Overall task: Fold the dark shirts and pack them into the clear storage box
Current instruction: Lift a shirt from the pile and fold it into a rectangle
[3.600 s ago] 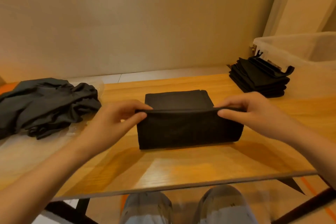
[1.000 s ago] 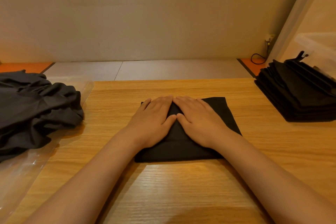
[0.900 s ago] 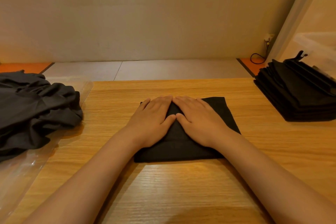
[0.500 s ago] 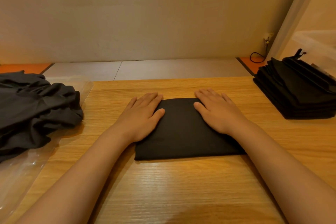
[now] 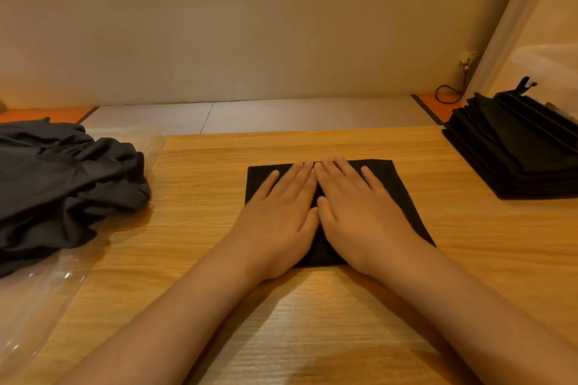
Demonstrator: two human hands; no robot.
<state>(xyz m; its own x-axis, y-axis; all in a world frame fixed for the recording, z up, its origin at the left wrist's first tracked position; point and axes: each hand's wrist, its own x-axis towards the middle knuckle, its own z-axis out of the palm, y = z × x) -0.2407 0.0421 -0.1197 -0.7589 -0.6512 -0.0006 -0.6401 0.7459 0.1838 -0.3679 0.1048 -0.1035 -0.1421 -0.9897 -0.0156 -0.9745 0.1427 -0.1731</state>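
A black shirt (image 5: 392, 187) folded into a small rectangle lies flat in the middle of the wooden table (image 5: 200, 197). My left hand (image 5: 278, 219) and my right hand (image 5: 359, 212) press on it side by side, palms down, fingers straight and touching at the centre. A stack of folded dark shirts (image 5: 513, 150) sits at the right edge. The clear storage box (image 5: 550, 59) shows only faintly behind that stack. An unfolded heap of dark grey shirts (image 5: 62, 184) lies at the left.
Clear plastic wrapping (image 5: 47, 287) lies under and in front of the heap at the left. Beyond the table's far edge are a pale floor and a beige wall, with a black cable (image 5: 447, 94) in the right corner.
Half a second ago my hands lay apart on the shirt's left and right sides. Both have slid back together to its middle. The shirt has stayed in place.
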